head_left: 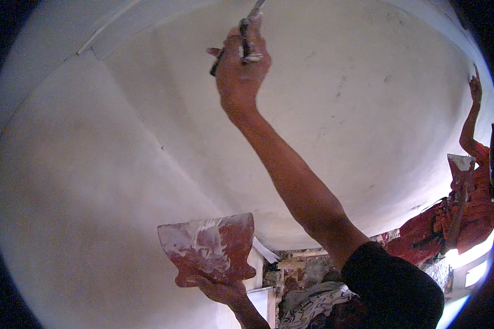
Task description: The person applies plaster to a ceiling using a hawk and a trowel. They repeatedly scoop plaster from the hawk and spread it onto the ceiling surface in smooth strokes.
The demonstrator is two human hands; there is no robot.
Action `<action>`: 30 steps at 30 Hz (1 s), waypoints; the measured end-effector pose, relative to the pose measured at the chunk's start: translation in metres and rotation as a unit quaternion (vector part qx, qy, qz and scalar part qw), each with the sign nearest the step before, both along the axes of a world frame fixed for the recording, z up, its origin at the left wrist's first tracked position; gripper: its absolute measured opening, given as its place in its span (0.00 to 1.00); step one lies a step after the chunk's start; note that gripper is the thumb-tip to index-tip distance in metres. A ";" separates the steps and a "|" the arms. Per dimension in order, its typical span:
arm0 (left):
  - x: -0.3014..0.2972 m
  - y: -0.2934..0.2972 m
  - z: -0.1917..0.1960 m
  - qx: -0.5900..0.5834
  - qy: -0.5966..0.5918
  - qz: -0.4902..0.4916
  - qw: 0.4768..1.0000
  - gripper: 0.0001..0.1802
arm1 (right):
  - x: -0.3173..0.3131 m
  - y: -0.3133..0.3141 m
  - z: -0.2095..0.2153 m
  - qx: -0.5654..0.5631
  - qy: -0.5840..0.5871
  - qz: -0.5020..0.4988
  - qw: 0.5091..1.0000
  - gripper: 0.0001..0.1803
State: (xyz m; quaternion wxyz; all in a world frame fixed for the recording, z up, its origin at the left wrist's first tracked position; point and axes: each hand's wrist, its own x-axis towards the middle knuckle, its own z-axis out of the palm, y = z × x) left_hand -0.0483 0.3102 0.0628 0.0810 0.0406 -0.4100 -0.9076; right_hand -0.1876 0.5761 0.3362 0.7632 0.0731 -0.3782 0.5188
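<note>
My right hand (241, 74) is raised high against the pale wall, its fingers wrapped round the dark handle of a putty knife (252, 12). White smears mark the handle and fingers, and the blade's far end runs out of the picture's top. Lower down, my left hand (222, 290) grips the bottom edge of a reddish, curved-sided putty board (208, 247). Wet white putty is spread across the board's face, thickest along its top and middle. The board is held apart from the knife, below and to its left.
A pale plastered wall (335, 109) with faint dark marks fills most of the view; a corner line runs down its left part. At the right, a co-worker in red clothing (472, 203) reaches up the wall, near another putty-smeared board (460, 170). Wooden pieces (299, 260) lie below.
</note>
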 end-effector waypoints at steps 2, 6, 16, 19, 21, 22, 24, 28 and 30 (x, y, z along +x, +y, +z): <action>0.001 0.000 -0.004 -0.020 -0.002 0.009 1.000 0.43 | -0.011 0.003 0.007 0.009 0.016 -0.052 0.998 0.10; 0.002 0.002 -0.003 -0.035 0.011 0.017 0.999 0.45 | -0.028 0.000 0.014 0.016 0.012 -0.093 0.995 0.13; 0.003 -0.005 -0.036 -0.092 0.030 0.042 0.994 0.49 | -0.077 -0.013 -0.002 0.065 -0.007 -0.124 0.990 0.25; 0.010 0.003 -0.036 -0.039 0.007 0.051 0.998 0.49 | -0.069 -0.016 -0.012 0.081 -0.015 -0.096 0.992 0.22; 0.013 0.007 -0.037 -0.026 0.022 0.045 0.998 0.48 | -0.053 -0.016 -0.025 0.083 -0.013 -0.031 0.996 0.21; 0.014 0.008 -0.037 -0.019 0.030 0.044 0.998 0.48 | -0.046 -0.015 -0.030 0.081 -0.013 -0.002 0.997 0.21; 0.012 0.007 -0.042 -0.031 0.051 0.043 0.997 0.47 | -0.032 -0.010 -0.034 0.069 -0.022 0.033 0.997 0.24; 0.015 0.014 -0.031 -0.044 0.026 0.042 0.998 0.46 | -0.028 -0.002 -0.019 0.033 0.036 0.073 0.996 0.23; 0.018 0.019 -0.024 0.000 0.025 0.037 0.999 0.45 | -0.031 -0.002 -0.015 0.038 0.032 0.061 0.997 0.23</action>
